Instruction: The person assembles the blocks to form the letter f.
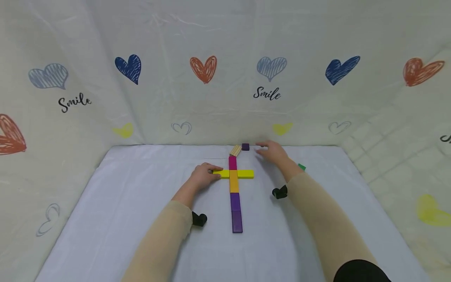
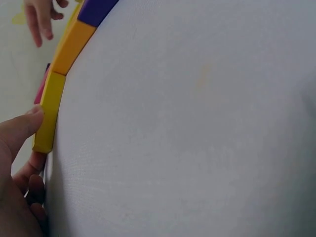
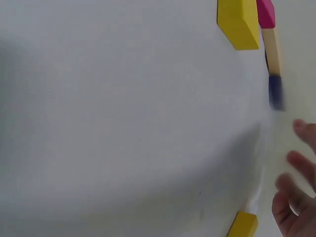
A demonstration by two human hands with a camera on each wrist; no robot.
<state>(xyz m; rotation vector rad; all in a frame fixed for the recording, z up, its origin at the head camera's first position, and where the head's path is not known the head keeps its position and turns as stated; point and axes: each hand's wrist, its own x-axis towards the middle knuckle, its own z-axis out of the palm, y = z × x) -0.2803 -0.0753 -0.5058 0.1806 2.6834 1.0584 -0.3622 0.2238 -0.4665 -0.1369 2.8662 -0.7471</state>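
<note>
Colored blocks lie in a cross shape on the white cloth. My left hand (image 1: 204, 175) pinches the outer end of the left yellow block (image 2: 52, 111) between thumb and finger. That block meets the orange block (image 1: 234, 181), and another yellow block (image 1: 246, 174) extends from its right side. A pink block (image 1: 233, 163) sits beyond the orange one, and two purple blocks (image 1: 236, 211) run toward me. Past the pink block, a slanted bare-wood piece (image 1: 235, 150) leads to a small dark purple block (image 1: 245, 147). My right hand (image 1: 272, 152), fingers loosely spread and holding nothing, hovers just right of it.
A green piece (image 1: 302, 167) shows partly from behind my right forearm. In the right wrist view, a separate yellow block (image 3: 243, 225) stands at the bottom edge. A cloth wall (image 1: 225, 109) with printed hearts rises behind the table's far edge.
</note>
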